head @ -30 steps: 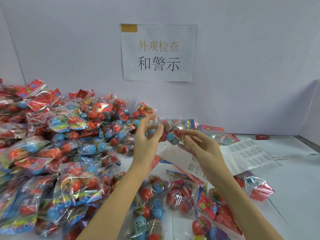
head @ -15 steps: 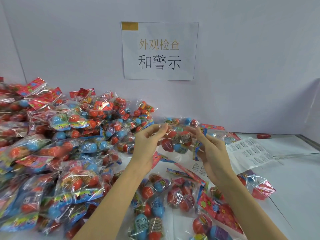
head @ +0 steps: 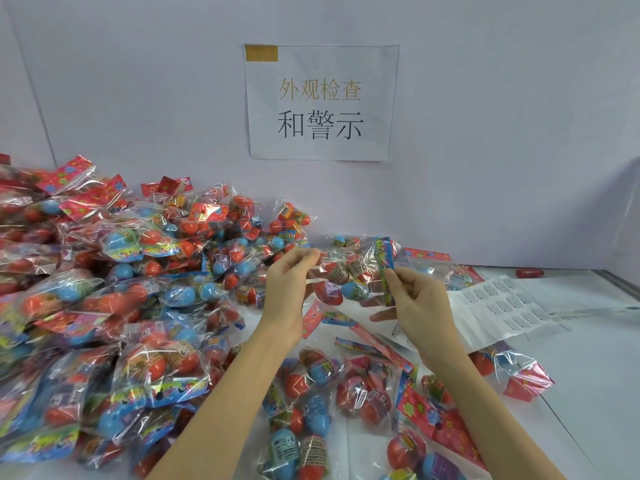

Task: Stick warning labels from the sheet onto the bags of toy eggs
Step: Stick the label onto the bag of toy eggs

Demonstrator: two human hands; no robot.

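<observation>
A white paper sign (head: 320,102) with printed Chinese characters (gold line above, black below) hangs on the pale lilac wall (head: 502,116), a tan tape strip (head: 261,53) at its top left corner. Below lies the white bench (head: 595,375).

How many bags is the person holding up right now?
1: a single bag of toy eggs, pinched between the left hand and right hand, above the table.

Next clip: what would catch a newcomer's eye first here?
Most striking is the big heap of bagged toy eggs, red and blue, filling the table's left side. At centre, the left hand and right hand hold one bag up between them. Behind, a paper sign hangs on the wall.
</observation>
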